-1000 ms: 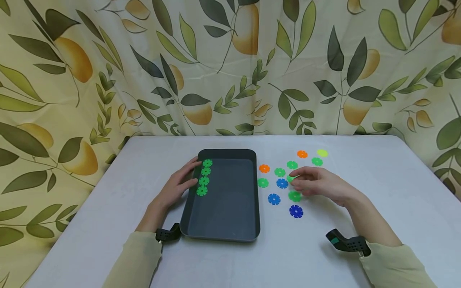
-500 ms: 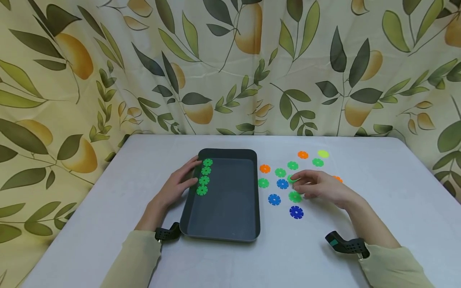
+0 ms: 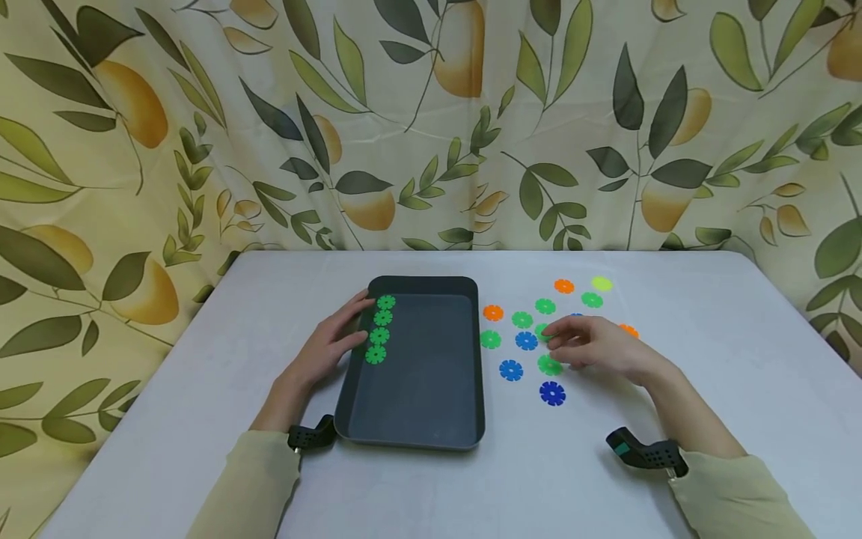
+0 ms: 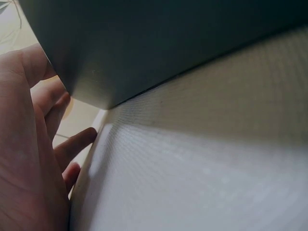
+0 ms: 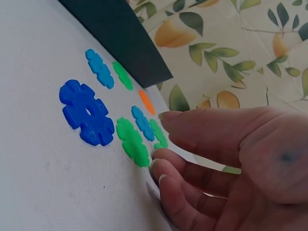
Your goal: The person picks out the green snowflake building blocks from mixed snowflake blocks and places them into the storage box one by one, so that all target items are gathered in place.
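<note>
Rm type unclear — white tbl (image 3: 539, 479), leaf-print curtain (image 3: 431, 127).

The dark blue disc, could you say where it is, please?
In the head view, the dark blue disc lies right of the tray, nearer the camera than its closest neighbour, a green disc.

Low and leftward, the dark tray (image 3: 424, 389) walls off the right hand (image 3: 602, 348). The near surface (image 3: 525, 486) allows passage.
</note>
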### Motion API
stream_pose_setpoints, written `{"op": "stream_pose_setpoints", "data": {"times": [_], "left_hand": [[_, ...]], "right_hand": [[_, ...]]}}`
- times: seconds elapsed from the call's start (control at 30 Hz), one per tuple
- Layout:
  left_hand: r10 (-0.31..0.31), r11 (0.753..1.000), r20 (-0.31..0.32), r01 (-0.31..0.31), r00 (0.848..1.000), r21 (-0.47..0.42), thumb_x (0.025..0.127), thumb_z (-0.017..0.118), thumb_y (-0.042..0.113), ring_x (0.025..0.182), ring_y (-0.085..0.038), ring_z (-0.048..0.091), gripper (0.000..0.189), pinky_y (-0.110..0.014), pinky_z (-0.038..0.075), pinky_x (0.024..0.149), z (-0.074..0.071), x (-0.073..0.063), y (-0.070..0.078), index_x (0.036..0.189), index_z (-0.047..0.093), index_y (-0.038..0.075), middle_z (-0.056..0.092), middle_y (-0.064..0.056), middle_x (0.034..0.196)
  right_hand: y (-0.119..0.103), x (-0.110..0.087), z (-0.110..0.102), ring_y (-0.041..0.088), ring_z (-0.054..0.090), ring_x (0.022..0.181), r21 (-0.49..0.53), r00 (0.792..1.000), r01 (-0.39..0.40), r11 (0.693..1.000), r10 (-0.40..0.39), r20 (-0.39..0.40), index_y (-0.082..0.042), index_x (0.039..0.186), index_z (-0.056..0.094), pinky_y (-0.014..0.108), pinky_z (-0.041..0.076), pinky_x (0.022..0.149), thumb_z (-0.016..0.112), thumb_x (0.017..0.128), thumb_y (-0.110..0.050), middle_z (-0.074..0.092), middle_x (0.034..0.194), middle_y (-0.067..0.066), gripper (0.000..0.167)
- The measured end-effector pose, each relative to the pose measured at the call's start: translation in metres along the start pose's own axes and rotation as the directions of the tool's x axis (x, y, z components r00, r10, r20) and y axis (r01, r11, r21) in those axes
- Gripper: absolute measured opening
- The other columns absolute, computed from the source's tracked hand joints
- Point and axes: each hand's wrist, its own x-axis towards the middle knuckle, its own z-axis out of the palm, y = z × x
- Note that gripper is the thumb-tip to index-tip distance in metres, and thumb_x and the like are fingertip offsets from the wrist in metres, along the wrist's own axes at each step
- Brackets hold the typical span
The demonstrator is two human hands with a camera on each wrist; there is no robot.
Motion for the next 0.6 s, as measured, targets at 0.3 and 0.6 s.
{"op": "stream_pose_setpoints", "data": {"times": [0.3, 0.6], "left_hand": [[0.023, 1.0, 0.008, -0.023, 1.0, -0.004, 0.101, 0.058, 0.012, 0.151, -0.028, 0.02, 0.051, -0.056, 0.014, 0.119, -0.001, 0.0, -0.011, 0.15, 0.046, 0.005, 0.028, -0.009, 0.164], [0.023, 1.0, 0.008, -0.023, 1.0, -0.003, 0.101, 0.057, 0.011, 0.151, -0.027, 0.02, 0.05, -0.056, 0.014, 0.119, 0.0, 0.0, -0.01, 0.15, 0.046, 0.005, 0.028, -0.009, 0.164]], "right_hand": [[-0.001, 0.001, 0.006, 0.023, 0.059, 0.093, -0.155, 0.996, 0.077, 0.985, -0.083, -0.033, 0.004, 0.122, 0.063, 0.024, 0.052, 0.075, 0.077, 0.089, -0.01, 0.068, 0.108, 0.009, 0.039], [-0.007, 0.0, 0.013, 0.023, 0.057, 0.095, -0.25, 0.996, 0.042, 0.967, -0.06, -0.064, -0.005, 0.118, 0.068, 0.034, 0.052, 0.085, 0.081, 0.085, -0.013, 0.065, 0.105, 0.004, 0.036]]}}
